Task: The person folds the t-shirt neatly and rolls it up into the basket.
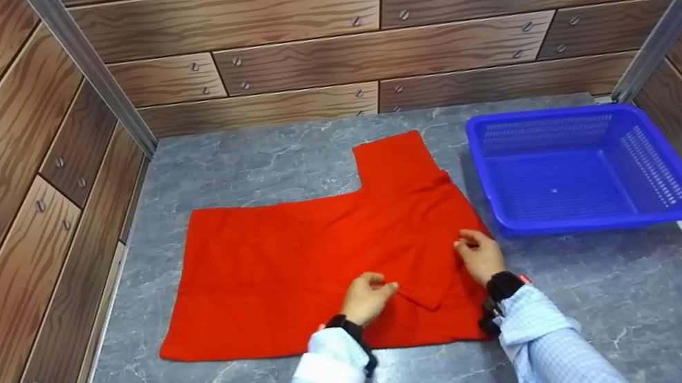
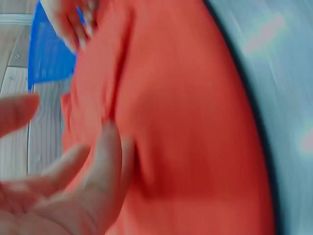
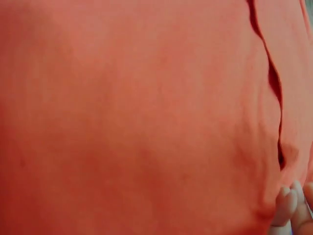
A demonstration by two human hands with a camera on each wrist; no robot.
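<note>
A red short-sleeved shirt [image 1: 295, 249] lies spread sideways on the grey surface, one sleeve [image 1: 393, 161] sticking out on the far side. On the near side, a pointed flap of red cloth [image 1: 424, 285] lies folded over the body. My left hand [image 1: 367, 299] is just above the shirt beside that flap, thumb and fingers apart, holding nothing; its fingers [image 2: 105, 171] are blurred in the left wrist view. At the shirt's right end, my right hand [image 1: 482, 256] pinches the cloth near the edge, its fingertips [image 3: 286, 203] close together by a creased fold.
A blue plastic basket [image 1: 599, 223] with perforated sides stands right of the shirt, close to my right hand. Wood-patterned panels [image 1: 281, 12] wall in the back and both sides. Grey tabletop [image 1: 236, 154] shows around the shirt.
</note>
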